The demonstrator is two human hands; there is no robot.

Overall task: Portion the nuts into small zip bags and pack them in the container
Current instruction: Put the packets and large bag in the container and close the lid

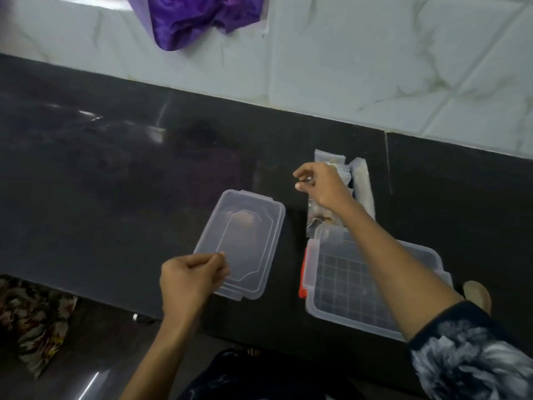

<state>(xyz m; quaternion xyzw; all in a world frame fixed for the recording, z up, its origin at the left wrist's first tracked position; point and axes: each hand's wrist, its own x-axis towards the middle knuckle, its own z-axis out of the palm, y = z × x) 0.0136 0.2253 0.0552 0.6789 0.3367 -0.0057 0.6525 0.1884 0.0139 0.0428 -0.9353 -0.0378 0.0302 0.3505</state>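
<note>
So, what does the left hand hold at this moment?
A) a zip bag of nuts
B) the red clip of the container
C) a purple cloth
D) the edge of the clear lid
D: the left hand grips the near edge of the clear lid lying flat on the black counter.

Glossy black stone counter point(144, 157); translucent smooth plastic rectangular lid point(245, 243); clear plastic rectangular container point(331, 310), grid-textured base; shiny purple cloth point(199, 18); white marbled glossy tiles point(375, 62).

The dark counter point(115, 157) lies bare from nine to twelve o'clock. The lid point(245, 243) blocks the centre; at three to four o'clock the container point(326, 308) and zip bags point(362, 180) crowd the right side.
</note>
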